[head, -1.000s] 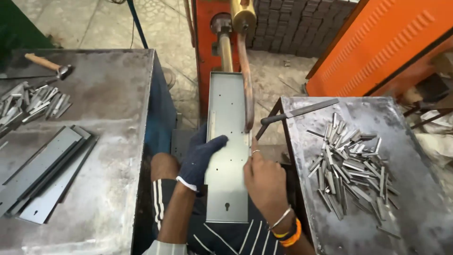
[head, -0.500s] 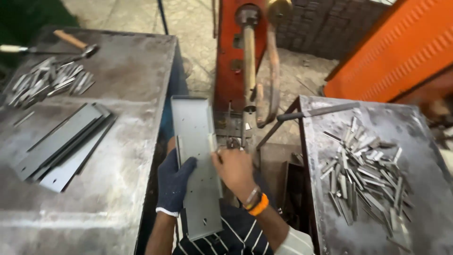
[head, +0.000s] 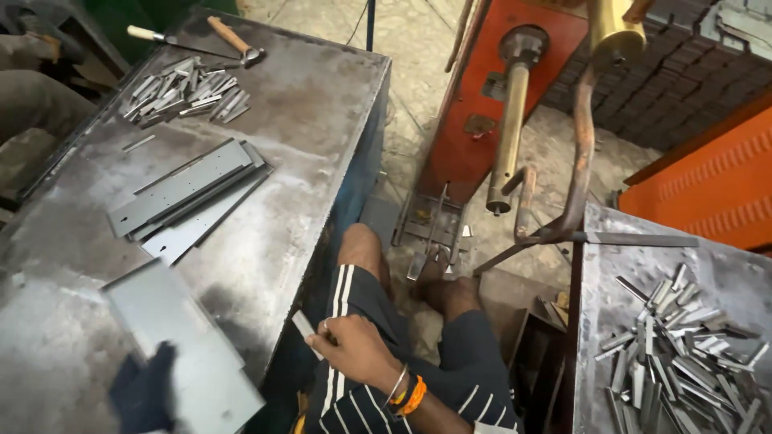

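Open bench top (head: 322, 145) between stacked plates (head: 189, 197) and strip pile (head: 183, 94); welder arm (head: 508, 128) alongside.

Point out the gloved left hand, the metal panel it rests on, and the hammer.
left hand (head: 145, 390), head view, back of the dark glove.
metal panel (head: 173, 321), head view, bare flat face.
hammer (head: 233, 38), head view, wooden handle.

1. A metal workshop seen from above — no packages, printed labels, signs or screens show anywhere in the view.
2. The grey steel benches and the orange machine body carry no sticker or plate that can be made out — the small dark patch on the machine's front is too blurred to tell.
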